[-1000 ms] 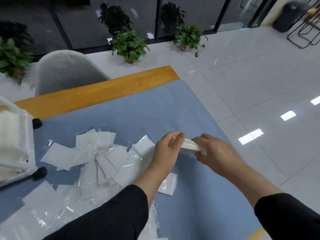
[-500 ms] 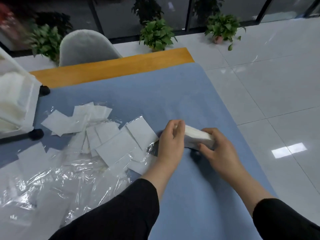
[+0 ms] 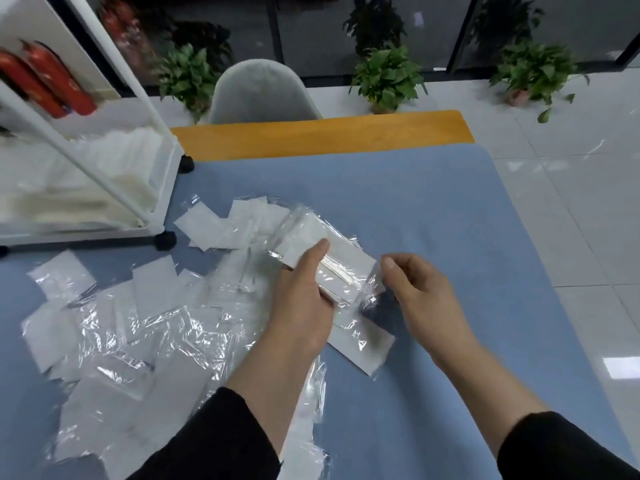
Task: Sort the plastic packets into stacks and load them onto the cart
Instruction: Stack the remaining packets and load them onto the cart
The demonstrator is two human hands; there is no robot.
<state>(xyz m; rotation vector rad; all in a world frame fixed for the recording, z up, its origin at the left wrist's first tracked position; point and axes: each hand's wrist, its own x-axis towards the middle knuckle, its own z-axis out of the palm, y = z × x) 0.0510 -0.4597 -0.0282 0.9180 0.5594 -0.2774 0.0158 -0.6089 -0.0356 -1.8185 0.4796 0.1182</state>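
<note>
My left hand (image 3: 304, 299) grips a stack of white plastic packets (image 3: 341, 268) just above the blue table cloth (image 3: 450, 220), thumb on top. My right hand (image 3: 419, 296) is at the stack's right end, with curled fingers pinching its clear plastic edge. One packet (image 3: 367, 344) lies flat under the hands. A loose heap of packets (image 3: 138, 323) spreads over the left half of the table. The white cart (image 3: 169, 181) stands at the far left, with packets stacked in its tray (image 3: 114, 157).
The cart's black wheels (image 3: 165, 240) rest on the cloth near the heap. A grey chair (image 3: 259, 88) stands behind the wooden table edge (image 3: 322, 133). Potted plants (image 3: 388, 77) line the glass wall. Red fire extinguishers (image 3: 52, 81) show behind the cart. White tiled floor (image 3: 571, 188) lies to the right.
The view has swung left, bringing the cart closer. The stack has moved left toward the heap and turned flatter. My right hand has slid from around the stack to its end.
</note>
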